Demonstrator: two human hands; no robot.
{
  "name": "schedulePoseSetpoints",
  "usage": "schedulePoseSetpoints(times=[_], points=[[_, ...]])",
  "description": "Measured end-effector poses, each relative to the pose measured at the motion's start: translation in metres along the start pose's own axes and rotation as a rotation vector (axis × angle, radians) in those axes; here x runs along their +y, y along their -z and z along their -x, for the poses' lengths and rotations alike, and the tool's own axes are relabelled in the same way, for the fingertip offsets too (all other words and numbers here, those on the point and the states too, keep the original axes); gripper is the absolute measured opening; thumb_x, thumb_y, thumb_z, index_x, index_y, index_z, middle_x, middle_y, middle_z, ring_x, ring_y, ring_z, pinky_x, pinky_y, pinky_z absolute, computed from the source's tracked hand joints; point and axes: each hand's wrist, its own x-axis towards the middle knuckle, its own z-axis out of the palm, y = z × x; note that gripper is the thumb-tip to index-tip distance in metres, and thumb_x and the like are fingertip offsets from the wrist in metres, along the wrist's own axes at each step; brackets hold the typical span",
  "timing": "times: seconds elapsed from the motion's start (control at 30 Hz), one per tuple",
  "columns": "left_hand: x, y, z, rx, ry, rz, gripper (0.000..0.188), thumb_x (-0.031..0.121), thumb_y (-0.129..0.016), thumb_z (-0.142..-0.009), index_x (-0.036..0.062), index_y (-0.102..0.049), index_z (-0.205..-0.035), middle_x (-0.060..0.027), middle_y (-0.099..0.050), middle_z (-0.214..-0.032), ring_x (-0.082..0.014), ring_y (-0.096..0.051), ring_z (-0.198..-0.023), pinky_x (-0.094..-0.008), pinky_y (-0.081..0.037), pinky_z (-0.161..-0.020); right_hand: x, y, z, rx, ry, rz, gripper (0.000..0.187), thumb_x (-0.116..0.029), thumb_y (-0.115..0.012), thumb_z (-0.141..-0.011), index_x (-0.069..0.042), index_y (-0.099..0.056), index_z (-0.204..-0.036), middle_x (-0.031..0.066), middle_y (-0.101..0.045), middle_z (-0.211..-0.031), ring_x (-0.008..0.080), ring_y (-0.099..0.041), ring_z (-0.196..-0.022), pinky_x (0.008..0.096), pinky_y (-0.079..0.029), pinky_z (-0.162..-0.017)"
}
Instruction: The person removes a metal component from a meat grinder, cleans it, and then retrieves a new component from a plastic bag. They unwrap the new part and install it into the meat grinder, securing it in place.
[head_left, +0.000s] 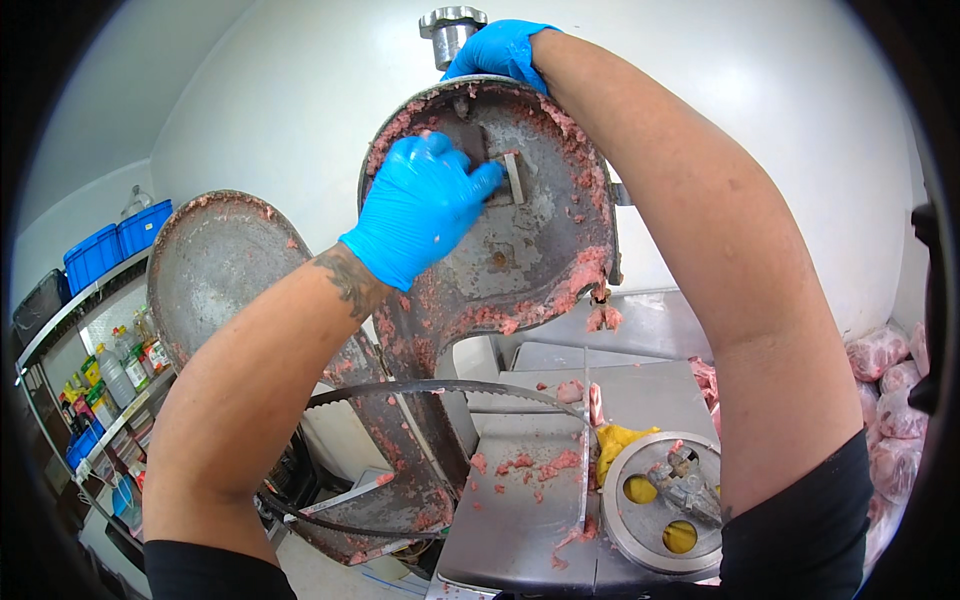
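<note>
A meat band saw stands open, and pink meat scraps line its round upper wheel housing (535, 240). My left hand (420, 200), in a blue glove, is inside this housing with its fingers curled against the back wall. Its thumb points at a small metal bracket (514, 178); whatever the fingers hold is hidden. My right hand (505, 52), gloved in blue too, lies over the housing's top beside a metal knob (452, 35), its fingertips out of sight. To the left hangs the round-topped door (225, 260), spotted with scraps.
A loose toothed saw blade (450, 386) loops below my arms. On the steel table (515, 520) lie meat bits, a yellow cloth (620, 445) and a round metal wheel (625, 525). Bagged meat (900, 410) is piled at right. Shelves with bottles and blue bins (93, 258) stand left.
</note>
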Motion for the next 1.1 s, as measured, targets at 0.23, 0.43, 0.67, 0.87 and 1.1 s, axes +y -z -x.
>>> schedulePoseSetpoints(times=[0.23,0.43,0.67,0.87,1.1], points=[[0.000,-0.001,-0.001,-0.023,-0.032,-0.063,0.028,0.018,-0.069,-0.084,0.0178,-0.073,-0.112,-0.0039,-0.059,-0.074,-0.0250,-0.060,-0.085,-0.0400,-0.048,-0.067,0.002,0.005,-0.009,-0.026,-0.006,-0.032,0.027,-0.017,-0.084,-0.076,-0.006,-0.074,-0.099,0.0174,-0.075,-0.093,0.0277,-0.071,-0.075,0.0497,-0.056,-0.074],[-0.007,-0.003,-0.004,-0.062,0.052,-0.009,0.035,0.024,-0.073,-0.086,0.0149,-0.070,-0.119,-0.0069,-0.063,-0.087,-0.0284,-0.060,-0.089,-0.0433,-0.049,-0.079,0.001,0.004,-0.008,0.015,0.029,-0.017,0.026,-0.016,-0.082,-0.077,-0.008,-0.073,-0.100,0.0174,-0.075,-0.094,0.0279,-0.071,-0.074,0.0495,-0.056,-0.075],[-0.015,-0.008,-0.007,0.019,0.016,-0.058,0.028,0.019,-0.069,-0.088,0.0180,-0.071,-0.115,-0.0057,-0.059,-0.075,-0.0256,-0.060,-0.078,-0.0410,-0.049,-0.064,0.007,0.007,-0.022,-0.078,-0.017,-0.121,0.035,-0.016,-0.082,-0.077,-0.007,-0.072,-0.110,0.0184,-0.075,-0.099,0.0286,-0.072,-0.078,0.0517,-0.056,-0.078],[-0.009,-0.011,-0.003,0.042,0.034,-0.102,0.030,0.015,-0.068,-0.086,0.0162,-0.069,-0.116,-0.0060,-0.056,-0.074,-0.0239,-0.060,-0.075,-0.0390,-0.049,-0.060,0.004,-0.003,-0.027,-0.243,-0.076,-0.260,0.006,-0.008,-0.069,-0.080,-0.002,-0.069,-0.079,0.0184,-0.070,-0.075,0.0313,-0.067,-0.062,0.0482,-0.056,-0.060],[-0.009,-0.014,-0.001,0.045,0.025,-0.102,0.032,0.011,-0.068,-0.084,0.0149,-0.069,-0.116,-0.0060,-0.056,-0.075,-0.0213,-0.061,-0.069,-0.0353,-0.048,-0.050,0.001,0.005,-0.022,-0.363,-0.044,-0.261,0.011,-0.016,-0.069,-0.082,-0.008,-0.069,-0.075,0.0125,-0.071,-0.074,0.0245,-0.066,-0.062,0.0399,-0.055,-0.063]])
